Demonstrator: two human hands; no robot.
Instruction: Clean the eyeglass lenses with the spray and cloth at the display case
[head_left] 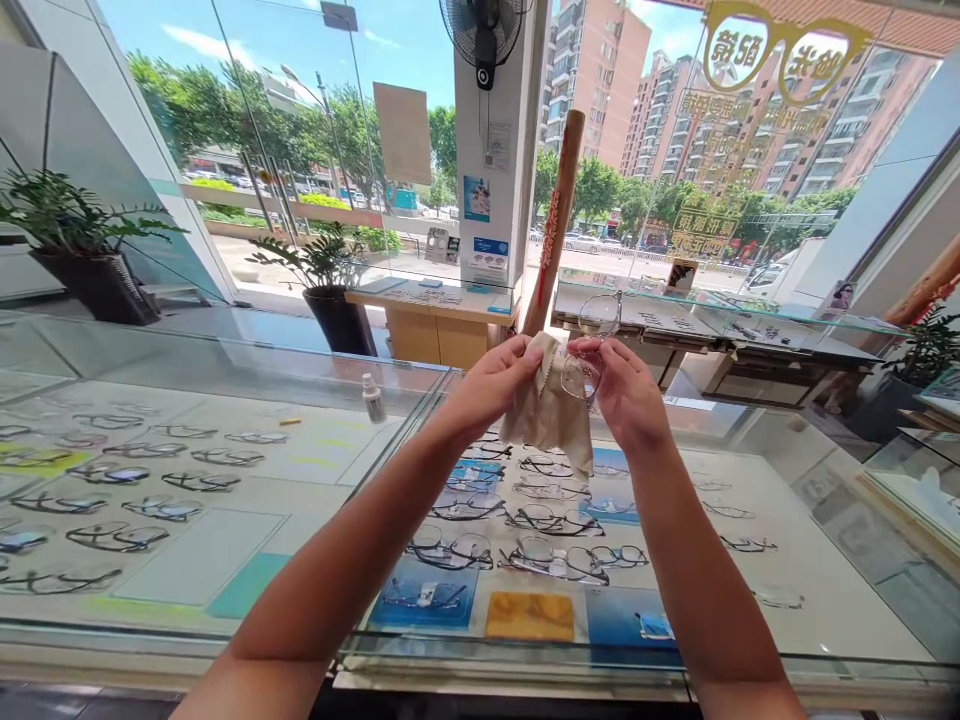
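Note:
My left hand [499, 378] pinches a beige cloth [546, 415], which hangs down below the fingers over the glass counter. My right hand [631, 392] holds a pair of thin-framed glasses [600, 316] by the middle, between thumb and fingers. The glasses are turned on their side, one lens above the fingers and the other below them. That lower lens is beside the cloth's right edge, and small spots show on it. Both hands are raised close together above the display case.
Rows of glasses [551, 520] lie inside the glass display case [450, 645]. A small white bottle [373, 400] stands on the left counter. Beyond are a wooden post [559, 220], a potted plant [337, 315], a low cabinet [442, 335] and a wall fan [485, 40].

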